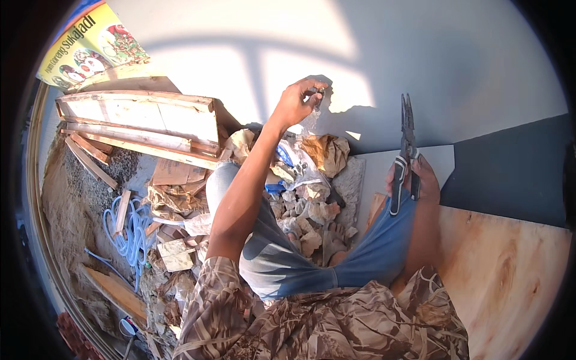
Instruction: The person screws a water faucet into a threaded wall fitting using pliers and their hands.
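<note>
My left hand point(295, 105) is raised near the pale wall point(432, 54), its arm stretched out over my left knee. Thumb and fingers close in a pinch around something small and dark, too small to name. Sunlight falls on the wall around this hand, and its shadow lies just beside it. Above my right knee, my right hand point(427, 177) grips long-nose pliers point(408, 139) by their black and white handles. The pliers stand upright with the narrow jaws pointing up, a slight gap between the tips.
Rubble point(309, 216) and crumpled brown paper point(327, 153) lie between my legs. To the left are a wooden frame point(138, 124), wood scraps and a coiled blue hose point(129, 231). A plywood sheet point(504, 270) lies at the right, below a dark grey panel point(510, 168).
</note>
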Action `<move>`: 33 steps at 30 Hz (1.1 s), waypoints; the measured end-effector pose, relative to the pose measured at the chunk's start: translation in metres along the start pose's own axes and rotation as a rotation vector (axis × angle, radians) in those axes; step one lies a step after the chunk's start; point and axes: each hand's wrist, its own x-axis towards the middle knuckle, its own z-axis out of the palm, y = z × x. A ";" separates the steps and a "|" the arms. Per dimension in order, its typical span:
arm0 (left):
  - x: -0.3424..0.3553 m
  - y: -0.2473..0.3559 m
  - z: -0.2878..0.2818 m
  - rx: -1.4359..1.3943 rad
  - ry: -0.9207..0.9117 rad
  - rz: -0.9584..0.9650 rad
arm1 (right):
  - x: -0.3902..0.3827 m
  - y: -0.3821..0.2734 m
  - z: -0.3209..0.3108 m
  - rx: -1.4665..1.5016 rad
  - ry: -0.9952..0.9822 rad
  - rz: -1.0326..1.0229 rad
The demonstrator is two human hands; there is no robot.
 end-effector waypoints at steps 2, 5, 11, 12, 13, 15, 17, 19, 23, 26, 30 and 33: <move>0.003 0.000 -0.003 0.003 -0.052 0.030 | -0.030 -0.012 -0.008 0.033 0.050 -0.034; 0.005 0.011 0.003 0.014 -0.030 -0.015 | -0.074 -0.036 0.002 0.030 0.182 -0.118; 0.010 0.000 -0.010 0.013 -0.054 0.038 | -0.124 -0.058 0.008 -0.468 0.649 -0.261; 0.010 -0.003 -0.013 0.011 -0.054 0.043 | -0.127 -0.055 0.007 -0.601 0.784 -0.222; 0.011 -0.004 -0.013 -0.016 -0.045 0.009 | -0.130 -0.054 0.007 -0.735 0.923 -0.183; 0.010 -0.006 -0.013 -0.069 -0.024 -0.058 | -0.122 -0.031 0.001 -0.855 1.002 -0.132; 0.004 -0.007 -0.018 -0.052 0.020 -0.094 | -0.108 0.005 -0.016 -0.912 0.989 -0.019; 0.003 0.003 -0.017 0.008 0.014 -0.121 | -0.102 0.049 -0.033 -0.930 0.918 0.148; 0.003 -0.004 -0.015 -0.002 0.013 -0.058 | -0.085 0.129 -0.037 -1.001 0.783 0.411; 0.001 -0.015 -0.017 -0.041 0.032 -0.056 | -0.078 0.170 -0.031 -1.057 0.658 0.564; 0.005 -0.014 -0.015 -0.065 -0.014 -0.061 | -0.082 0.210 -0.022 -1.095 0.509 0.712; -0.002 -0.019 -0.020 -0.083 -0.048 -0.074 | -0.089 0.223 -0.014 -1.139 0.416 0.808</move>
